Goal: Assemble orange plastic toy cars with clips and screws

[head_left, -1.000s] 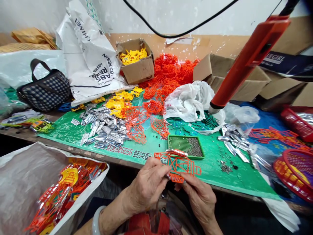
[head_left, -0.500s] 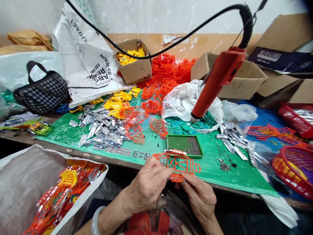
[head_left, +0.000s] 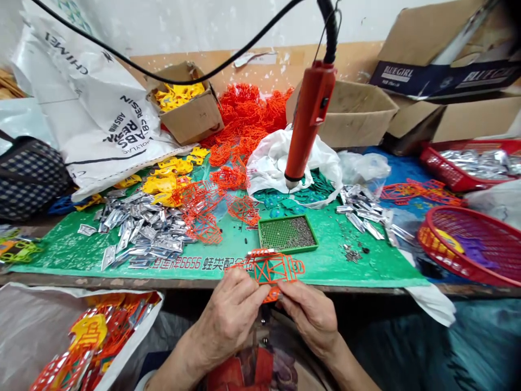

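Both hands hold one orange plastic lattice frame (head_left: 274,269) above the table's front edge. My left hand (head_left: 230,312) is closed round its left end, and my right hand (head_left: 311,312) pinches its lower right edge. A silvery strip shows along the frame's far edge; my fingers hide part of the near side. Just beyond lies a green tray (head_left: 288,233) with many small dark metal pieces, probably screws. Over the table hangs a red electric screwdriver (head_left: 308,119), tip down, touched by neither hand.
Shiny silver pieces (head_left: 150,228) are heaped at left, with yellow parts (head_left: 166,179) and orange frames (head_left: 203,209) behind. A white bag (head_left: 268,168) of green parts lies mid-table. Right stand a red basket (head_left: 448,244) and cardboard boxes (head_left: 358,111). An open sack (head_left: 36,320) of assembled pieces sits lower left.
The view has swung to the right, so the table's things sit further left in the picture. The hands still hold the orange frame, now tilted a little differently.
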{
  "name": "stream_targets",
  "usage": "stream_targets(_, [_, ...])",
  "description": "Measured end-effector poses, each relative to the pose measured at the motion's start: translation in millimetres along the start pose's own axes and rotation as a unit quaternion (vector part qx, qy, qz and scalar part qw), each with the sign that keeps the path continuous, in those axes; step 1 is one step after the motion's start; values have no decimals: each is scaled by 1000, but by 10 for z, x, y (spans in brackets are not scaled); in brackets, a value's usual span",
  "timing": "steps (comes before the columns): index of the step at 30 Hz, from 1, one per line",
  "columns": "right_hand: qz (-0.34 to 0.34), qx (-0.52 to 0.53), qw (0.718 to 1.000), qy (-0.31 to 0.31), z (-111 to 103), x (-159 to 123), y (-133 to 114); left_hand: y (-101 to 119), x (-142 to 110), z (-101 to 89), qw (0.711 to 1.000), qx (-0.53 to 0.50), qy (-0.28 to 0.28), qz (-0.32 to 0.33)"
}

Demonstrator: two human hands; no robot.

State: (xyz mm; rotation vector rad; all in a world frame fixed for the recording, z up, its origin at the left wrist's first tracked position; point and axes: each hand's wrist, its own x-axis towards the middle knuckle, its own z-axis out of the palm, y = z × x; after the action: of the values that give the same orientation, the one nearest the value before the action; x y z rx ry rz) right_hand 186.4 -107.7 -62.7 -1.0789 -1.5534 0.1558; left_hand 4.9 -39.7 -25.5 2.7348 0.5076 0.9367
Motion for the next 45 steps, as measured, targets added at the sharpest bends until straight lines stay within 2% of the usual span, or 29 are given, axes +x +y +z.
stream_targets(4, [2,21,1000,0,-3,-32,7,-21,14,-10,999,-23,-27,40])
stream_targets(9, [-4,26,1000,1,-11,-64,13,-8,38,-13,998,-26,-40,40])
stream_targets(15, [-36,-22,999,-7,-51,-27,-1,-12,61,-25,997,-15,-43,56])
stream_targets(18, [-52,-29,998,-32,-66,-3,15,-17,84,-41,997,-7,-44,64])
stream_targets(23, [-13,-22,995,-97,-103,5,15,-12,79,-38,996,-11,-57,66])
stream_targets(27, [-20,-40,993,-108,-121,16,-43,0,39,-22,995,-46,-61,60])
stream_targets(30, [-23,-41,992,-114,-130,65,-91,19,53,-44,994,-81,-75,16])
stream_targets(34, [20,11,990,-138,-166,195,-124,70,144,-122,970,-152,-159,-104])
stream_targets(37, [43,50,984,-166,-184,306,-128,111,204,-181,954,-168,-190,-161])
stream_targets(39, [74,80,977,-181,-158,360,-132,125,230,-205,949,-188,-182,-176])
stream_targets(42, [140,123,966,-176,-68,393,-130,109,258,-209,935,-253,-138,-205])
stream_targets(45, [167,146,966,-130,-49,426,-89,45,262,-192,899,-329,-103,-270])
